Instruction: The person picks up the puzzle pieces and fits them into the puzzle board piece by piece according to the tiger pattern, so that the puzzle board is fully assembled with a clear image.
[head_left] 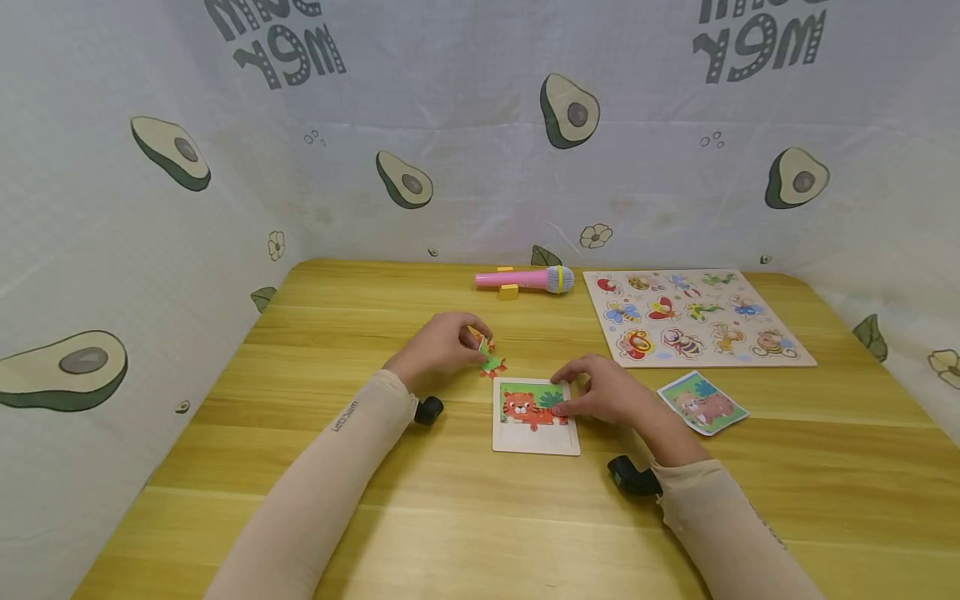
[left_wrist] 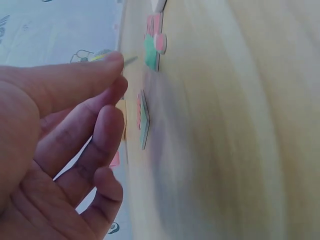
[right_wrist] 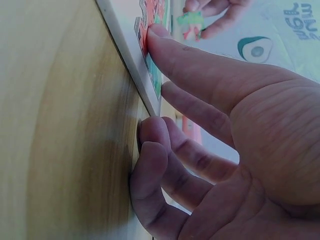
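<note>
A small green-and-red jigsaw piece [right_wrist: 191,25] is pinched between the thumb and fingers of my left hand [head_left: 441,346], above the table. Under and beside that hand lie loose pieces, one green and red [left_wrist: 151,50] and another seen edge-on [left_wrist: 144,120]. The puzzle tray [head_left: 536,443] is white-framed; a red tiger picture [head_left: 531,407] fills its upper part, and its lower part is bare. At the tray's right side my right hand [head_left: 603,390] grips the frame, thumb on the picture near the edge, fingers at the upper right corner.
A picture card [head_left: 703,405] with a brown animal lies right of my right hand. Behind it is a wooden insect puzzle board [head_left: 602,302]. A pink toy microphone [head_left: 517,280] rests on yellow blocks [head_left: 508,292] toward the table's back edge. Patterned white cloth [head_left: 480,108] hangs behind.
</note>
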